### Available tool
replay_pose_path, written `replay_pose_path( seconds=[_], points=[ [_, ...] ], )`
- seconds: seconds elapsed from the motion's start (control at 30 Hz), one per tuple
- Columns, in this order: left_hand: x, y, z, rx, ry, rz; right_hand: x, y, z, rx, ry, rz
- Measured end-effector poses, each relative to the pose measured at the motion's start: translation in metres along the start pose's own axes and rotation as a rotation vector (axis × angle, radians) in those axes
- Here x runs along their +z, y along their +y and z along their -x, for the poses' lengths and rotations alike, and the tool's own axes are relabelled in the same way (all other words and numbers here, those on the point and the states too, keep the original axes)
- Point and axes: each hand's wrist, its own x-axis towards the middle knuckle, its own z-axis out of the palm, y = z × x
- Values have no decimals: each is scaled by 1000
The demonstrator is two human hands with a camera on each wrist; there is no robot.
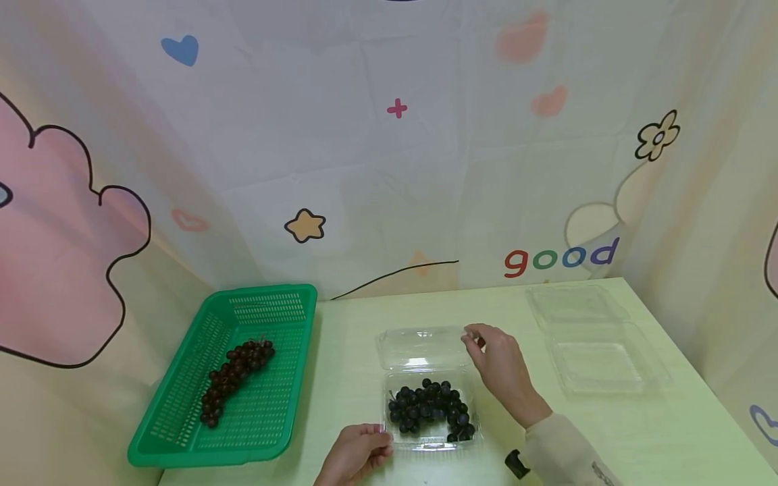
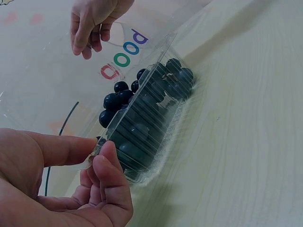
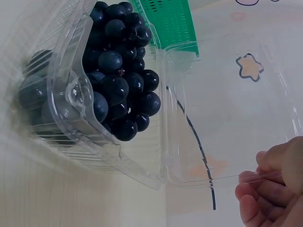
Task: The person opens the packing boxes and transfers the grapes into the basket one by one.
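A clear plastic clamshell box [image 1: 431, 445] stands on the table with its lid [image 1: 419, 344] raised at the back. Inside lies a bunch of dark grapes [image 1: 425, 403]. My left hand [image 1: 358, 451] pinches the front left corner of the box's rim between thumb and fingers, as the left wrist view shows close up. At the lid's right edge, my right hand [image 1: 501, 368] pinches the thin plastic between thumb and fingertips; in the right wrist view the lid [image 3: 232, 118] stands upright behind the grapes [image 3: 118, 71].
On the left sits a green plastic basket [image 1: 298, 378] holding a bunch of reddish-brown grapes [image 1: 237, 378]. A second clear clamshell box [image 1: 608, 364] lies opened out at the right. A patterned curtain [image 1: 365, 135] hangs behind the table [image 1: 516, 459].
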Motion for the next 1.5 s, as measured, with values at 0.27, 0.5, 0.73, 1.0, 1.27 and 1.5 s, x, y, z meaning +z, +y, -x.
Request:
replay_pose_path(
  seconds=[0.27, 0.5, 0.73, 1.0, 1.27, 1.5],
  points=[
    [2, 0, 1, 9, 8, 5, 4, 4, -3, 34, -41, -5],
    [2, 1, 1, 7, 12, -3, 7, 6, -4, 51, -71, -10],
    [2, 0, -3, -17, 28, -21, 12, 12, -7, 92, -107, -9],
    [2, 1, -4, -36, 39, -28, 18, 19, -9, 128, -148, -22],
    [2, 2, 0, 6, 16, -13, 21, 24, -10, 167, -176, -41],
    [2, 1, -1, 0, 28, -23, 28, 29, -10, 189, -195, -39]
  ],
)
